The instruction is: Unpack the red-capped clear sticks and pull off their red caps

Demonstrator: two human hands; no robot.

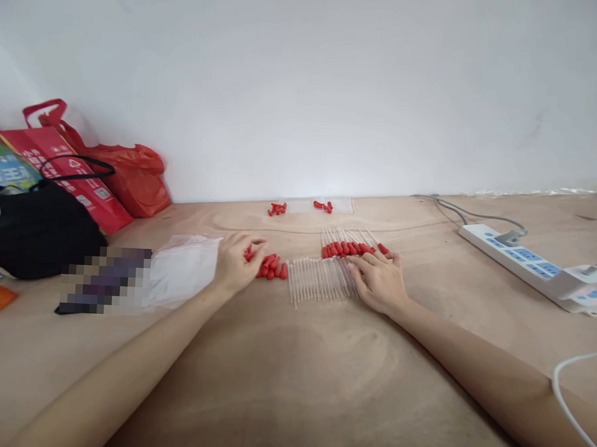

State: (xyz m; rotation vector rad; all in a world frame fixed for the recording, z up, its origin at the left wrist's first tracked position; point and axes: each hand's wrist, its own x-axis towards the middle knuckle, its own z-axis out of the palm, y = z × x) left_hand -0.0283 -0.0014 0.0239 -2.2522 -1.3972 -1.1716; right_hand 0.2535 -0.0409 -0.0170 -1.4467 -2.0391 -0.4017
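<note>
My left hand (236, 263) hovers beside a small pile of red rubber bulbs (273, 269), its thumb and forefinger apart and a bit of red showing between them. Right of the pile lies a row of thin clear tubes (315, 281), side by side. Across the right end of that row rests my right hand (380, 281), fingers stretched out, thumb near the tubes; what lies under the palm is hidden. Just beyond its fingertips is a row of tubes with red bulbs fitted (347, 248), their thin ends pointing toward the wall.
Small clear bags (342, 206) with red bulbs on them lie by the wall. Flat plastic bags (183, 271) are left of my left hand. Red shopping bags (131, 175) and a black bag (42, 230) stand far left. A power strip (521, 258) with cables lies right.
</note>
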